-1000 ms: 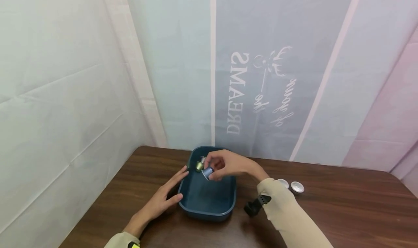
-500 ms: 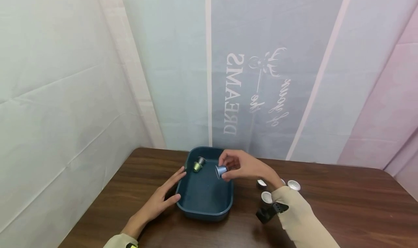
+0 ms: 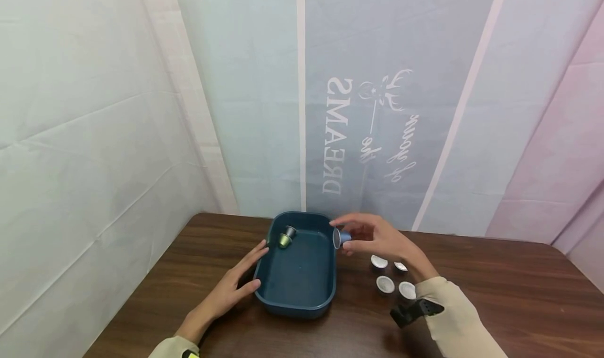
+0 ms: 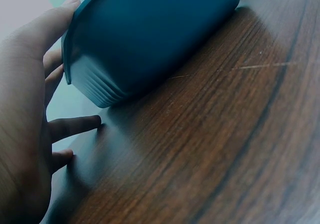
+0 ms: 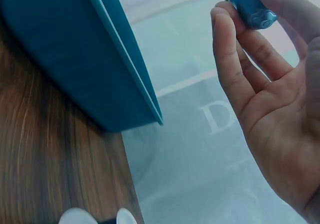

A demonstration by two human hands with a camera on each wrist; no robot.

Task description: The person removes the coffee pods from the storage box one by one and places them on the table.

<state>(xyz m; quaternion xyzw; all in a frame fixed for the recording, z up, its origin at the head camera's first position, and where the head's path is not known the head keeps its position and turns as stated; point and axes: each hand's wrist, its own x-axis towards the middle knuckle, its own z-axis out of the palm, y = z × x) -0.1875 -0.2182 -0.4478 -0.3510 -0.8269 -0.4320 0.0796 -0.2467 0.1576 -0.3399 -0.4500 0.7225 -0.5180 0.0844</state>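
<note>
Between the thumb and fingers of my right hand [image 3: 377, 236] is a blue coffee capsule [image 3: 341, 238], pinched just over the right rim of a dark teal tray [image 3: 297, 279]. The right wrist view shows the same blue capsule [image 5: 250, 6] above the tray's outer wall [image 5: 65, 48]. Fairly straight fingers of my left hand [image 3: 231, 287] rest against the tray's left rim. In the left wrist view, the left hand [image 4: 30, 83] touches the rim, with lower fingers near the table. Inside the tray lie a green capsule [image 3: 284, 241] and a dark capsule [image 3: 290, 231], touching in the far left corner.
Right of the tray, several capsules stand lid up on the brown wooden table [image 3: 495, 284], including one silver-lidded capsule [image 3: 385, 284]. My right forearm partly covers that area. A printed cloth backdrop [image 3: 264, 111] hangs behind the table.
My right hand has moved right with the blue capsule, from over the tray's inside to its right rim. More silver-lidded capsules now show. My left hand has stayed at the tray.
</note>
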